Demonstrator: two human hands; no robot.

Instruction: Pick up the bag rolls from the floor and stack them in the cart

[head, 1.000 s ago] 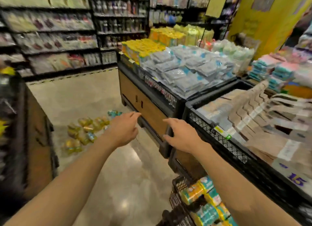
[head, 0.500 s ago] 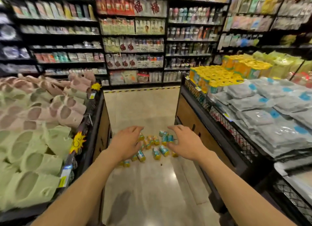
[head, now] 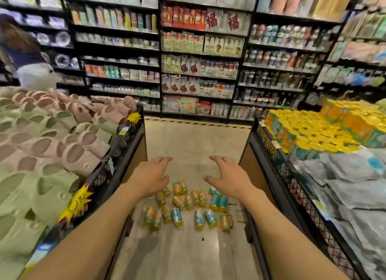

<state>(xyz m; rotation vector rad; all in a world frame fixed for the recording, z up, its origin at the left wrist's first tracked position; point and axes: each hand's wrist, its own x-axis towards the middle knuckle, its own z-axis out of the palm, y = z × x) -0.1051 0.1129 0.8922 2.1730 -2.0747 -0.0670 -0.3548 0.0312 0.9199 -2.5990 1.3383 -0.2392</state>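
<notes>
A shop aisle seen from a head-worn camera, looking forward and down past two bare forearms. On the pale polished floor lies a loose scatter of small yellow and teal cylindrical bag rolls, wrapped in shiny printed plastic, and this cluster is the landmark for everything else. The left hand hangs above the cluster's left edge, the right hand above its right edge, both palm-down, fingers spread and loosely bent, holding nothing and touching nothing. The rolls lie below and between the hands, slightly nearer the viewer than the fingertips, so the reach seems to be downward, not forward. Most rolls lie on their sides with long axes running roughly away from the viewer, some slanted. Each hand looks about equally near the cluster; the left is closer to the yellowish rolls, the right to the teal ones. To the cluster's left stands a black mesh-sided bin of pink and green slippers; to its right a matching bin of yellow-lidded packs. The cart is not in view.
</notes>
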